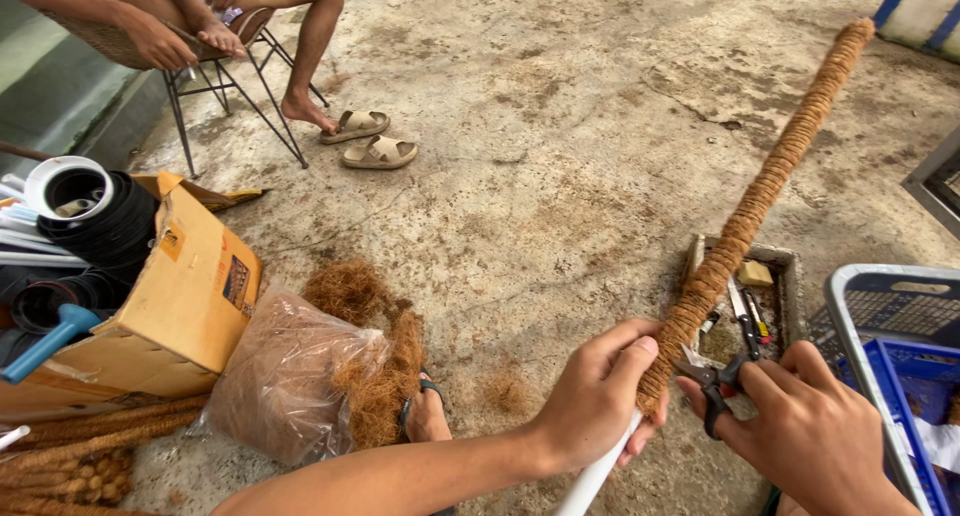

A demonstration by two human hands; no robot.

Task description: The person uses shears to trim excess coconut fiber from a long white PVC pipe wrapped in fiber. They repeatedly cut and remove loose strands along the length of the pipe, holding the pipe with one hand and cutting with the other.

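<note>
My left hand (598, 396) grips a long pole wrapped in brown coir rope (760, 196), just where the wrapping ends and bare white pipe (595, 481) shows below. The pole slants up and away to the upper right. My right hand (810, 431) holds small black scissors (712, 386), their blades against the lower end of the coir wrapping beside my left thumb.
A clear bag of coir fibre (285, 376) and loose coir (370, 336) lie at left by a cardboard box (180, 296) with black pots. A shallow tray of tools (770, 296) and blue crates (890, 346) are at right. A seated person (250, 16) and sandals (370, 141) are beyond.
</note>
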